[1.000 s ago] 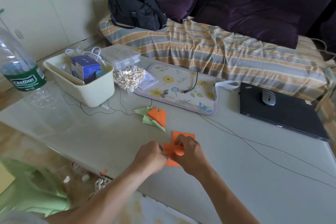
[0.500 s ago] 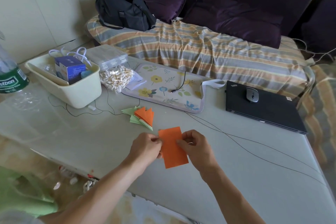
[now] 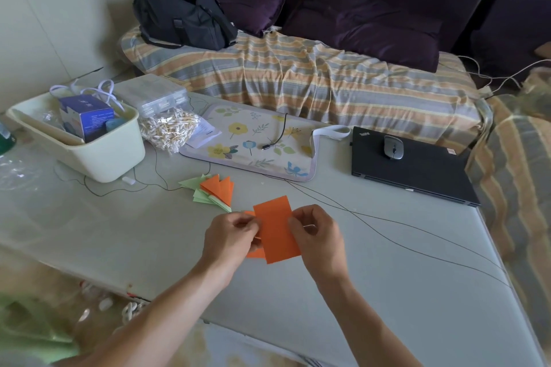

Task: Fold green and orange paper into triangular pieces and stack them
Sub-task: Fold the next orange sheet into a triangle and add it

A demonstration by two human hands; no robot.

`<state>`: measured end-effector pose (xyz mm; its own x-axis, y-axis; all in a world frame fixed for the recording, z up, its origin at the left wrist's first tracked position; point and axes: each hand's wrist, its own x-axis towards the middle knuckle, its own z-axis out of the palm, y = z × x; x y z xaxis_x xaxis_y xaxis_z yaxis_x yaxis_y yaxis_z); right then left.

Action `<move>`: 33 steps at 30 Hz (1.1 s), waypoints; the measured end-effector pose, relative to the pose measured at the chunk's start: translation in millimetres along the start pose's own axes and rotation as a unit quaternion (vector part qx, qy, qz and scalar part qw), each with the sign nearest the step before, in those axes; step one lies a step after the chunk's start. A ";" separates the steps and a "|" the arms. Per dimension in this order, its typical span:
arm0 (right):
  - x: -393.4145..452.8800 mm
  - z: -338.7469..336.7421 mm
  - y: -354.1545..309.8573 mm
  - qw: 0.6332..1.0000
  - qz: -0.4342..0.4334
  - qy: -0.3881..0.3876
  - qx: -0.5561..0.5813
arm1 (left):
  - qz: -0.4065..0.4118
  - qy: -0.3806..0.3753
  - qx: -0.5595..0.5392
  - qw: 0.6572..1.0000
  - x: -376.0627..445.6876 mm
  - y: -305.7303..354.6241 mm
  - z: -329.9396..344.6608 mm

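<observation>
While the orange paper (image 3: 277,232) hangs just above the bench (image 3: 387,292), long axis running away from the person, the left hand (image 3: 231,237) and right hand (image 3: 317,234) pinch its opposite long edges (equally near); the folded stack (image 3: 213,189) lies beyond, leftward

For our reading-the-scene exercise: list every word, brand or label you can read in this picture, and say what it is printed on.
"ThinkPad": small logo at the corner of the closed black laptop, only just readable.
Blue cardboard box in the cream plastic tub: print too small to read.
White paper slip on the floral mat: blurred, unreadable.
Black bag: white mark, not readable.
</observation>
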<state>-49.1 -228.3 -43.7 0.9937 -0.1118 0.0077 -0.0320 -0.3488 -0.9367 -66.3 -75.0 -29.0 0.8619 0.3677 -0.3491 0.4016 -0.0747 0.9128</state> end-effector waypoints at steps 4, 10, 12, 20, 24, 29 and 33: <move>0.2 -0.3 -2.8 1.000 -0.019 0.016 -0.003 | -0.010 -0.004 0.001 1.000 -0.7 -0.4 0.5; -3.9 3.9 -4.9 0.997 -0.052 -0.046 -0.021 | 0.001 0.052 -0.028 0.998 6.8 -1.7 -5.3; -5.1 5.8 -5.2 0.995 -0.072 -0.054 -0.032 | 0.021 0.041 -0.002 0.999 7.5 -2.3 -6.5; -3.1 12.0 2.8 0.980 -0.160 -0.068 -0.093 | 0.056 0.025 0.128 0.990 -3.4 14.2 -9.2; -3.9 14.3 4.0 0.977 -0.176 -0.074 -0.097 | 0.088 0.037 0.120 0.988 -0.2 7.1 -9.7; -5.2 12.6 -5.7 0.993 -0.080 -0.080 -0.027 | 0.112 0.007 0.127 0.985 2.6 3.1 -12.7; 1.3 8.0 -7.2 0.992 0.048 -0.115 0.009 | 0.138 -0.072 0.151 0.976 1.8 1.3 -11.1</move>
<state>-46.7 -218.5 -39.7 0.9846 0.0720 -0.1593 -0.1272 -0.3301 -0.9353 -67.7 -64.1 -26.0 0.9760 0.1624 -0.1448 0.2022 -0.4307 0.8795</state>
